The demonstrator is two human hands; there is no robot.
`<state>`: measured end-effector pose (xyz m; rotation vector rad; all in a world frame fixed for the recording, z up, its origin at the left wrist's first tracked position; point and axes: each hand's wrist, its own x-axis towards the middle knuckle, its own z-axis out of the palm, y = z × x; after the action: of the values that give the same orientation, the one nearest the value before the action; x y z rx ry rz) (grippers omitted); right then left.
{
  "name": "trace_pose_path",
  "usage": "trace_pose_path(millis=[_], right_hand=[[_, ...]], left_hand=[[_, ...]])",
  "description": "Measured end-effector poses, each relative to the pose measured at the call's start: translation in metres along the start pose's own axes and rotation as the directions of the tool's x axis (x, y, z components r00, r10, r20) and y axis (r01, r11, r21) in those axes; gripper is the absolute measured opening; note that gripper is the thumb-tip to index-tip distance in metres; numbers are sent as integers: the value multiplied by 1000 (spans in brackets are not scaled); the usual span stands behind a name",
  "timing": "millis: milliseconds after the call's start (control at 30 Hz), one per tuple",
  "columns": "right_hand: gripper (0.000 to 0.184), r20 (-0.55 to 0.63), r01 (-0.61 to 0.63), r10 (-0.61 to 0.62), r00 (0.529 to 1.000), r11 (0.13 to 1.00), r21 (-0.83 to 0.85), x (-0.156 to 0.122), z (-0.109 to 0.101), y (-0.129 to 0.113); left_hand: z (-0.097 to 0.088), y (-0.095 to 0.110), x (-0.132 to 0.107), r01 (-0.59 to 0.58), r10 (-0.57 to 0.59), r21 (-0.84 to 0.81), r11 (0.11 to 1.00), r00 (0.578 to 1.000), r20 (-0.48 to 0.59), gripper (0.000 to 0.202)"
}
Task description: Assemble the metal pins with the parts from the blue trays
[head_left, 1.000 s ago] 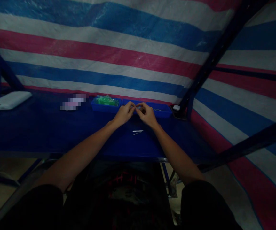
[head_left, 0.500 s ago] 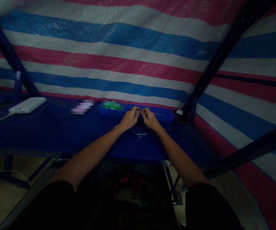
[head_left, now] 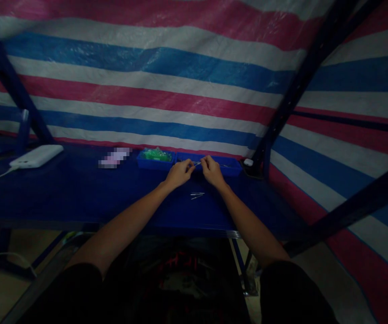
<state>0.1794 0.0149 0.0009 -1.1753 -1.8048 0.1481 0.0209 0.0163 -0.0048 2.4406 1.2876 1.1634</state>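
Observation:
My left hand [head_left: 180, 173] and my right hand [head_left: 211, 170] face each other just in front of the blue bins. Between their fingertips runs a thin, shiny, rod-like piece [head_left: 197, 163]; both hands pinch it, one near each end. Its exact kind is too small to make out. Several similar thin metal rods [head_left: 197, 195] lie on the blue table [head_left: 122, 193], closer to me than the hands. Behind the hands, a blue bin [head_left: 230, 170] holds more thin metal pieces, partly hidden by my fingers.
Left of the hands, another blue bin [head_left: 155, 164] is filled with green items in clear plastic. A white power bank-like box [head_left: 38, 156] with a cable lies farther left. A small white case [head_left: 248, 162] sits right of the bins. Blue frame posts [head_left: 281, 105] and striped sheeting [head_left: 146, 96] enclose the table.
My hands have moved slightly apart, and more of the thin piece shows between them. The view has tilted a little upward. The rods on the table lie as before.

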Motion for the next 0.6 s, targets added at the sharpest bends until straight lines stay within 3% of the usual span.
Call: trace_pose_path(millis=[333, 600], right_hand=[[12, 40, 66, -68, 997, 996, 59, -1, -1, -2], [26, 14, 51, -52, 999, 998, 43, 0, -2, -4]], left_hand=[[-5, -6, 4, 25, -25, -3, 1000, 999, -41, 23], [-3, -6, 5, -39, 24, -114, 993, 991, -129, 18]])
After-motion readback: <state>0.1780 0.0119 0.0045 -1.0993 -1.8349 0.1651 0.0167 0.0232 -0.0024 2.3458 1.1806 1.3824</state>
